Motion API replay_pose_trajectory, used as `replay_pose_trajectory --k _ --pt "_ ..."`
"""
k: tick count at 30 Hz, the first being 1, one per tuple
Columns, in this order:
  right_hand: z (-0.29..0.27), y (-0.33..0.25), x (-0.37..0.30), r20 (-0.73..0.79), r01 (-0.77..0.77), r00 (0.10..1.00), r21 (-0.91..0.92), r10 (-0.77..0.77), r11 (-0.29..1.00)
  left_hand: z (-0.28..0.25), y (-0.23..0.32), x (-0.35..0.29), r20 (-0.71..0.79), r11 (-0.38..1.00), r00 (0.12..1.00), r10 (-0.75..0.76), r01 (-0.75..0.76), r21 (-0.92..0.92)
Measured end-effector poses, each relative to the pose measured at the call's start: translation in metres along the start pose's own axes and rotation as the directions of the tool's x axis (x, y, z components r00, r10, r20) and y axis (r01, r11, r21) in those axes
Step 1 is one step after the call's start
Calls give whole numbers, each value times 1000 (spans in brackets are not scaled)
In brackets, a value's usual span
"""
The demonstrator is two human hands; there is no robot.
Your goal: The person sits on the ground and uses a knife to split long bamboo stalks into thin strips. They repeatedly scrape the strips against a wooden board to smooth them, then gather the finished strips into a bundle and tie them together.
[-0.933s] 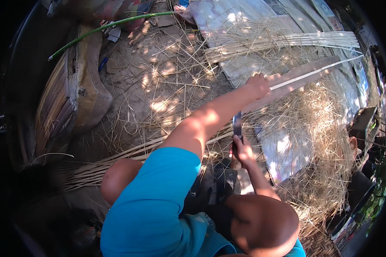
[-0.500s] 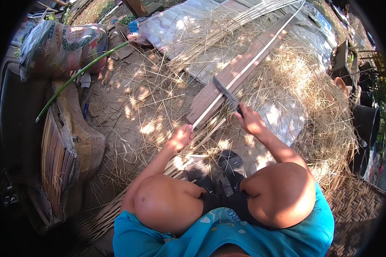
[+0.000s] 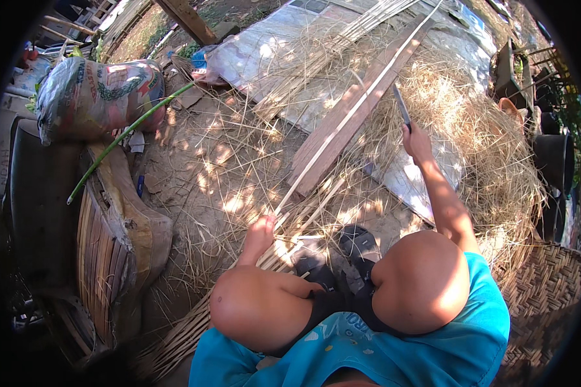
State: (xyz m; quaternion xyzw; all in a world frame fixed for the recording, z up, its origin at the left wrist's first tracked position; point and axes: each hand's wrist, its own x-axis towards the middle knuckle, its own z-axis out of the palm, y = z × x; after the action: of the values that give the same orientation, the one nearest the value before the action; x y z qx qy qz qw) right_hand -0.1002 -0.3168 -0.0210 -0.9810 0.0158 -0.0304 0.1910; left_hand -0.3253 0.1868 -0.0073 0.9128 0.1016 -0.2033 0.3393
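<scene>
My left hand point(image 3: 259, 233) is closed on the near end of a long, pale bamboo strip point(image 3: 332, 134). The strip runs away from me along a brown wooden plank point(image 3: 319, 169) that lies slanting on the ground. To the right of the plank, my right hand point(image 3: 417, 143) grips the dark handle of a knife point(image 3: 401, 105). Its blade points away from me, apart from the strip, over loose shavings.
A pile of curly shavings point(image 3: 471, 122) spreads on the right. Split strips point(image 3: 290, 97) lie on a sheet beyond, and more point(image 3: 193, 322) beside my left knee. A green stalk point(image 3: 126, 132) leans by a stuffed sack point(image 3: 100, 93) and a wooden bench point(image 3: 132, 226) at left.
My right hand has moved the knife off the strip, away and to the right. My left hand has come nearer to me, drawing the strip's end past the plank.
</scene>
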Motion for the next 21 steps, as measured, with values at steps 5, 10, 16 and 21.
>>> replay_pose_trajectory --k 5,10,16,21 --pt "10 -133 -81 376 44 920 189 -113 981 7 -29 -1 -186 842 869 458 -357 406" --pt "32 -134 -106 345 357 849 184 -400 916 10 -20 -20 -137 870 946 294 -205 449" --pt "-2 -76 2 176 73 980 93 -89 993 18 -53 -1 -145 916 936 320 -266 301" --pt "29 -155 -86 375 236 882 173 -285 956 22 -73 -6 -77 945 965 250 -225 238"
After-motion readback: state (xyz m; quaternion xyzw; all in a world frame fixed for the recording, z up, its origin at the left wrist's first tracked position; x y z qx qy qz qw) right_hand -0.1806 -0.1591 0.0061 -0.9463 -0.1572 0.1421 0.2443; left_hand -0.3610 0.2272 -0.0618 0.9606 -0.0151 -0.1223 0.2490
